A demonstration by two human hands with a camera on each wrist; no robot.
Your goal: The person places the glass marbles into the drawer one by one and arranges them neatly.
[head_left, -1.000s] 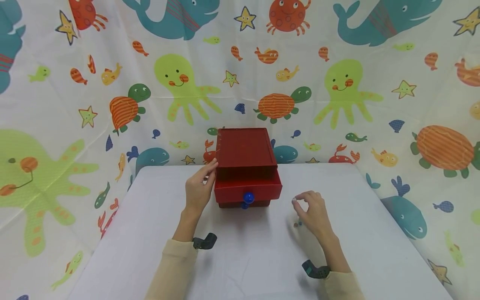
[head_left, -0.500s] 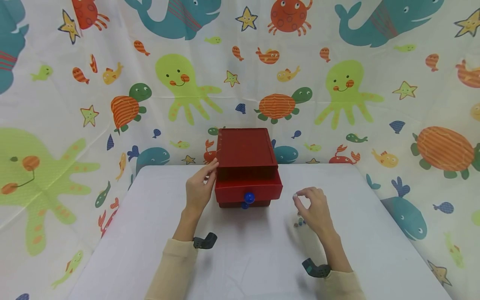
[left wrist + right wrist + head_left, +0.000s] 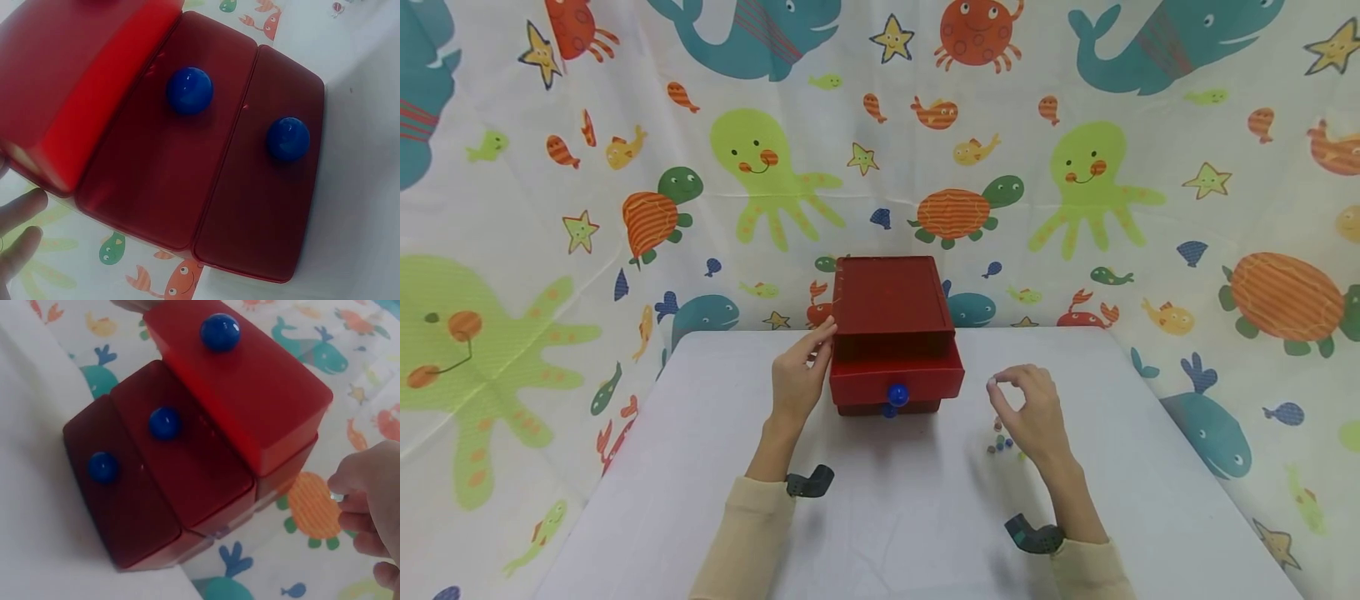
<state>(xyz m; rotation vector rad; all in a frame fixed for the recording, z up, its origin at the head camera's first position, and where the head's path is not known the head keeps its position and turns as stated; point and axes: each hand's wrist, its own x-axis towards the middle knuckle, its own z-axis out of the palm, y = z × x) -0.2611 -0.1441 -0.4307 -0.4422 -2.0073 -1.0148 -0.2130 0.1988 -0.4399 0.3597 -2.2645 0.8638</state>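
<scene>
Our right fingers (image 3: pixel 1013 373) pinch a bead (image 3: pixel 992 382), open drawer (image 3: pixel 865 386) to their left; our left fingers (image 3: pixel 822 332), loosely straight, sit nearer it

A curtained-off tabletop space is shown. The white table (image 3: pixel 887 517) is enclosed by sea-animal-print fabric (image 3: pixel 880 183); the building type cannot be told.

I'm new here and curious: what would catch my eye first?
Probably the glossy red three-drawer chest with round blue knobs, its top drawer pulled out, on the white table. Behind hangs a white cloth printed with bright sea animals. A bare left hand is at the chest's left side; right of it, a bare right hand pinches a tiny whitish piece.
</scene>
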